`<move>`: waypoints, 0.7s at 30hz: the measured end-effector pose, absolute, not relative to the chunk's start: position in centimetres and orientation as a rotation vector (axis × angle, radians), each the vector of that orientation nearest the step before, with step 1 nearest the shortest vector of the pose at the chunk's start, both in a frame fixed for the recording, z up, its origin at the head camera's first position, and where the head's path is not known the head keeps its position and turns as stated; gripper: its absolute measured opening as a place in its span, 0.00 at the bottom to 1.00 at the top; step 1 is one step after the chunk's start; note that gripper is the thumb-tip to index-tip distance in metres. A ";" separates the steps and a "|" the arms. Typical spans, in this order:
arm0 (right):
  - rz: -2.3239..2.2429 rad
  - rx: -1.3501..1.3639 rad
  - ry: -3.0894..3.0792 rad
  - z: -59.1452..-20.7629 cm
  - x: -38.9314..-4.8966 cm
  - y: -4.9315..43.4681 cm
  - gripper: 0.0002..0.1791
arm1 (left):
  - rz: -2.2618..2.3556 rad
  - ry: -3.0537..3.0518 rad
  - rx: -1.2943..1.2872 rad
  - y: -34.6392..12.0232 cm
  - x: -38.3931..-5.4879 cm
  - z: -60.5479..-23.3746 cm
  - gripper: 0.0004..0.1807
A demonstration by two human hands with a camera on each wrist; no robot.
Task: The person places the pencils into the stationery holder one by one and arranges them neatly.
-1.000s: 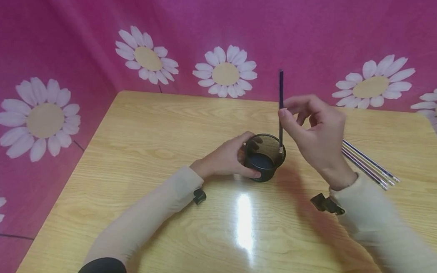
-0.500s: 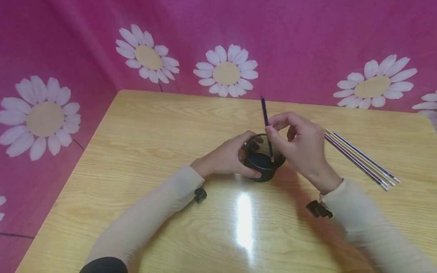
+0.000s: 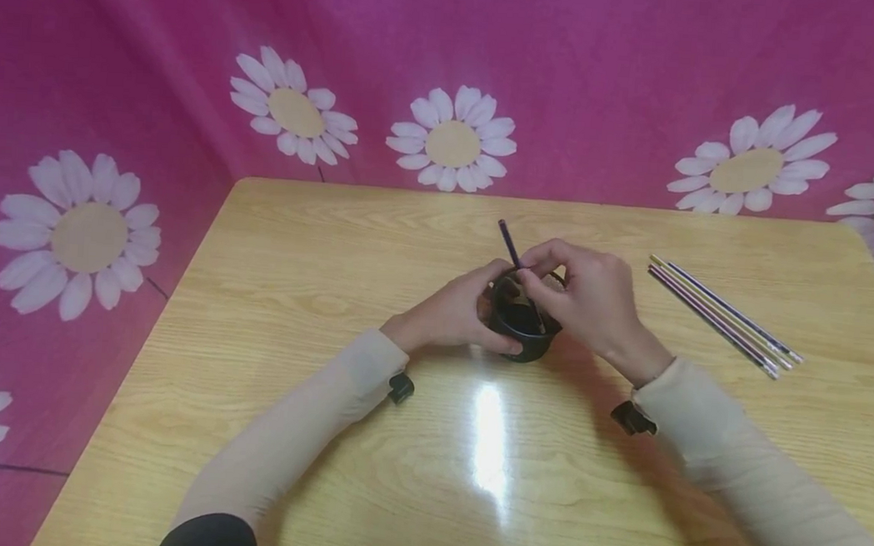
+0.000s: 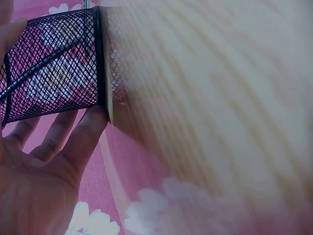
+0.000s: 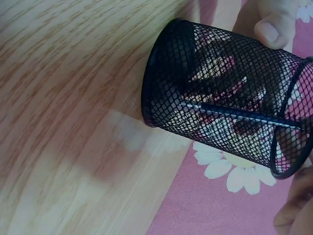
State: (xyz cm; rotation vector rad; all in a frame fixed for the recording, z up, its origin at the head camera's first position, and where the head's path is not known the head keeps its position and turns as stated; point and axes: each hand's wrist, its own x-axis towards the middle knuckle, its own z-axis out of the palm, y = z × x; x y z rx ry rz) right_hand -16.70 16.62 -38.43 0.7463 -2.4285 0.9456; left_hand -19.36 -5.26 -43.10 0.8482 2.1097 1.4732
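A black mesh pencil cup (image 3: 539, 344) stands upright on the table. My left hand (image 3: 453, 312) grips it round its left side, thumb in front; the fingers beyond are partly hidden. With thumb and fingertips my right hand (image 3: 596, 299) pinches a dark pencil (image 3: 509, 242) just above the rim. The pencil leans to the left, its lower part inside the cup. Through the mesh (image 5: 230, 83) in the right wrist view, the pencil (image 5: 239, 115) appears to end short of the base. The left wrist view shows left fingers (image 4: 54, 137) along the cup wall (image 4: 58, 54).
Several striped pencils (image 3: 720, 315) lie side by side on the wooden table (image 3: 318, 249), right of the right hand, eraser ends towards the near right. A pink cloth (image 3: 591, 82) with white flowers hangs behind the table and on its left. Light glares on the tabletop before the cup.
My right hand has moved down and left, lowering the dark pencil deeper into the cup and tilting it leftward. The left hand and cup have stayed put. More of the loose pencils shows.
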 end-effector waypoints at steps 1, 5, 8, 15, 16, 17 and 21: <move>0.932 0.752 -2.445 -38.5 -16.7 16.6 0.04 | 1.477 2.103 0.849 -5.3 -19.4 -43.1 0.49; 0.899 0.757 -2.502 -38.6 -16.7 16.4 0.03 | 1.478 2.091 0.854 -5.3 -19.5 -43.2 0.51; 0.892 0.757 -2.522 -38.7 -16.8 16.3 0.04 | 1.470 2.100 0.851 -5.3 -19.6 -43.2 0.53; 0.874 0.761 -2.544 -38.7 -16.9 16.0 0.06 | 1.470 2.108 0.845 -5.3 -19.5 -43.3 0.52; 0.874 0.759 -2.549 -38.8 -16.9 15.9 0.07 | 1.472 2.105 0.843 -5.3 -19.5 -43.3 0.52; 0.875 0.756 -2.554 -38.8 -16.9 15.9 0.07 | 1.473 2.103 0.842 -5.3 -19.5 -43.3 0.51; 0.885 0.741 -2.579 -38.8 -16.8 15.7 0.07 | 1.460 2.111 0.843 -5.3 -19.4 -43.2 0.48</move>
